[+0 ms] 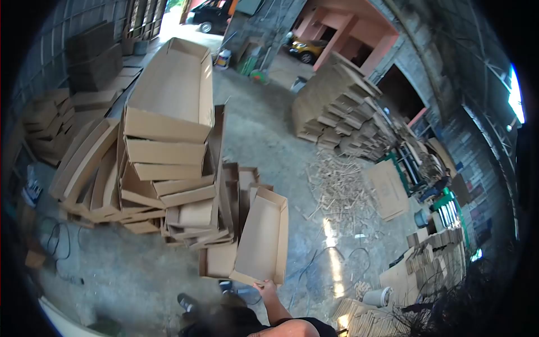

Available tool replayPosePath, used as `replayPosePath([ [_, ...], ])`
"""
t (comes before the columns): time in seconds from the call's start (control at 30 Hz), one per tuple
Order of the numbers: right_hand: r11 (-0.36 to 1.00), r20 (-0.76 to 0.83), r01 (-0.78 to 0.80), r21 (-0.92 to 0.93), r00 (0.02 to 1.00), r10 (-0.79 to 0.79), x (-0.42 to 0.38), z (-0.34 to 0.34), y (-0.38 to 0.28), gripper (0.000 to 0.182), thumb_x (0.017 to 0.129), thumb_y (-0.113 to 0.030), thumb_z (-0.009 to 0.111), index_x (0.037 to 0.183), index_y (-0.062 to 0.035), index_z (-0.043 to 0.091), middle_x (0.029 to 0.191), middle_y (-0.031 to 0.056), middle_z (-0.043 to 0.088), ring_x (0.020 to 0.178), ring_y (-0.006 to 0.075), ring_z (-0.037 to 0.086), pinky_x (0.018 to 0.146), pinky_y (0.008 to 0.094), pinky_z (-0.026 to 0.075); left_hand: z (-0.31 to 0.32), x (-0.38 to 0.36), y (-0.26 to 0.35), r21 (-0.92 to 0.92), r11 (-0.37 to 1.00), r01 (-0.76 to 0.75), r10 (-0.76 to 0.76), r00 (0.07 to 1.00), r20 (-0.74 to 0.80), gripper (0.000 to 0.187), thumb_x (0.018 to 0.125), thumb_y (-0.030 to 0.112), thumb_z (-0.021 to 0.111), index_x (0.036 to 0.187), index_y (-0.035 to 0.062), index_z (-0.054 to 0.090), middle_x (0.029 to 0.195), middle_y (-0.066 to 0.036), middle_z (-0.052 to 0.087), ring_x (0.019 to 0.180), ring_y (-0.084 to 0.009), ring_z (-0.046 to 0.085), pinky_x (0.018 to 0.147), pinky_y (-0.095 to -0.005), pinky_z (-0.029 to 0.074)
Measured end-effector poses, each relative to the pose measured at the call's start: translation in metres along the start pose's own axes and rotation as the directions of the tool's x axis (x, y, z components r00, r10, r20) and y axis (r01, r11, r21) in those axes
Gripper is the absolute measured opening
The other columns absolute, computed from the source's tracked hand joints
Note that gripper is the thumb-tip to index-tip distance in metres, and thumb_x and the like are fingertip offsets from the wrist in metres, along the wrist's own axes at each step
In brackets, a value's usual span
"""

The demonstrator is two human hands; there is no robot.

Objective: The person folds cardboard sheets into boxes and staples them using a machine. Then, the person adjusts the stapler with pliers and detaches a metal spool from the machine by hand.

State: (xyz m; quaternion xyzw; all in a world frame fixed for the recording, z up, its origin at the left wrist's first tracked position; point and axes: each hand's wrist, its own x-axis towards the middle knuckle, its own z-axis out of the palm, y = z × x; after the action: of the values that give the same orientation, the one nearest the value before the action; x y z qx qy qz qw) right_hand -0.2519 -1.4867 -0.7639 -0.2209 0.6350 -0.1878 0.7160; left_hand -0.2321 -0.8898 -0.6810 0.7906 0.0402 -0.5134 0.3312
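Note:
My right hand (267, 288) grips the near edge of a shallow open cardboard tray (259, 238), its fingers closed on the rim at the bottom centre. The tray is long, with low folded walls, and its open side faces me. Just behind and left of it, another cardboard tray (219, 260) rests low by the floor. A tall, uneven stack of similar trays (168, 122) rises at the left centre. Of my left side, no hand shows in the frame.
Flattened cardboard (331, 101) is piled at the upper right, beside scattered cardboard scraps (339, 188) on the concrete floor. A white bucket (377, 296) stands at the lower right near cardboard bundles (432, 258). Cables (56, 247) lie on the left floor.

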Motion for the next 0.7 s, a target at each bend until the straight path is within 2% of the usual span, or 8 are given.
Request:
replayPosePath([
  [0.13,0.982,0.315,-0.065,-0.176,0.942,0.119,0.111,-0.074,0.021,0.038,0.093,-0.005,0.047,0.128,0.0086,0.041,0.124,0.0315,0.049,0.103,0.0505,0.06,0.07,0.0602,0.063,0.093,-0.025,0.048,-0.138,0.989,0.047,-0.051,0.999,-0.019,0.033,0.096,0.016,0.058,0.128,0.0071,0.058,0.115,-0.014,0.064,0.105,-0.026,0.06,0.092,-0.0391,0.049],
  [0.17,0.979,0.307,-0.078,-0.189,0.942,0.134,0.101,-0.066,0.001,0.038,0.093,-0.005,0.047,0.128,0.0086,0.041,0.124,0.0315,0.049,0.103,0.0505,0.06,0.07,0.0602,0.063,0.11,-0.026,0.068,-0.158,0.986,0.052,-0.055,0.998,-0.016,0.033,0.096,0.016,0.058,0.128,0.007,0.058,0.114,-0.013,0.064,0.104,-0.0257,0.06,0.092,-0.039,0.049],
  [0.23,0.978,0.037,-0.129,-0.162,0.99,0.136,0.096,-0.06,-0.029,0.035,0.094,-0.006,0.044,0.127,0.0059,0.041,0.125,0.0298,0.049,0.105,0.0491,0.06,0.072,0.0613,0.063,0.137,-0.028,0.111,-0.171,0.985,0.035,-0.036,0.999,-0.008,0.032,0.096,0.016,0.058,0.127,0.0067,0.058,0.113,-0.013,0.064,0.103,-0.0251,0.06,0.091,-0.0387,0.049],
  [0.33,0.975,0.071,-0.136,-0.177,0.986,0.151,0.096,-0.061,-0.088,0.031,0.094,-0.006,0.043,0.124,0.0048,0.041,0.125,0.0285,0.049,0.102,0.0493,0.061,0.072,0.0607,0.064,0.164,-0.028,0.179,-0.157,0.987,-0.009,0.013,1.0,0.019,0.03,0.096,0.016,0.058,0.125,0.0063,0.059,0.111,-0.013,0.064,0.101,-0.0243,0.06,0.09,-0.0383,0.05],
  [0.47,0.947,-0.052,-0.199,-0.254,0.98,0.192,0.152,-0.059,-0.128,0.031,0.093,-0.01,0.041,0.121,0.0046,0.044,0.116,0.0287,0.055,0.099,0.0482,0.062,0.072,0.0599,0.064,0.167,-0.03,0.254,-0.092,0.994,-0.057,0.066,0.993,0.094,0.029,0.096,0.015,0.058,0.123,0.0058,0.059,0.108,-0.012,0.065,0.099,-0.0232,0.06,0.088,-0.0378,0.05],
  [0.57,0.953,0.065,-0.242,-0.182,0.964,0.257,0.222,-0.049,-0.148,0.03,0.092,-0.008,0.043,0.119,0.0069,0.044,0.113,0.0291,0.057,0.098,0.0483,0.064,0.072,0.0606,0.064,0.165,-0.037,0.282,-0.036,0.998,-0.051,0.056,0.989,0.135,0.027,0.096,0.015,0.058,0.121,0.0053,0.06,0.106,-0.011,0.065,0.097,-0.0223,0.06,0.087,-0.0374,0.05],
  [0.67,0.959,-0.003,-0.18,-0.22,0.983,0.184,0.279,-0.02,-0.161,0.03,0.092,-0.007,0.043,0.117,0.0081,0.044,0.108,0.0288,0.059,0.095,0.0489,0.065,0.073,0.0619,0.064,0.16,-0.036,0.295,0.012,0.999,-0.034,0.031,0.989,0.148,0.026,0.096,0.015,0.058,0.12,0.0049,0.06,0.104,-0.011,0.065,0.095,-0.0215,0.061,0.086,-0.037,0.05],
  [0.7,0.96,-0.013,-0.178,-0.217,0.984,0.179,0.303,-0.013,-0.163,0.033,0.095,-0.01,0.042,0.124,0.0059,0.042,0.119,0.0285,0.055,0.104,0.0497,0.062,0.074,0.0634,0.063,0.159,-0.032,0.3,0.023,0.999,-0.03,0.026,0.989,0.145,0.026,0.096,0.015,0.058,0.119,0.0048,0.061,0.103,-0.011,0.065,0.094,-0.0212,0.061,0.086,-0.0368,0.05],
])
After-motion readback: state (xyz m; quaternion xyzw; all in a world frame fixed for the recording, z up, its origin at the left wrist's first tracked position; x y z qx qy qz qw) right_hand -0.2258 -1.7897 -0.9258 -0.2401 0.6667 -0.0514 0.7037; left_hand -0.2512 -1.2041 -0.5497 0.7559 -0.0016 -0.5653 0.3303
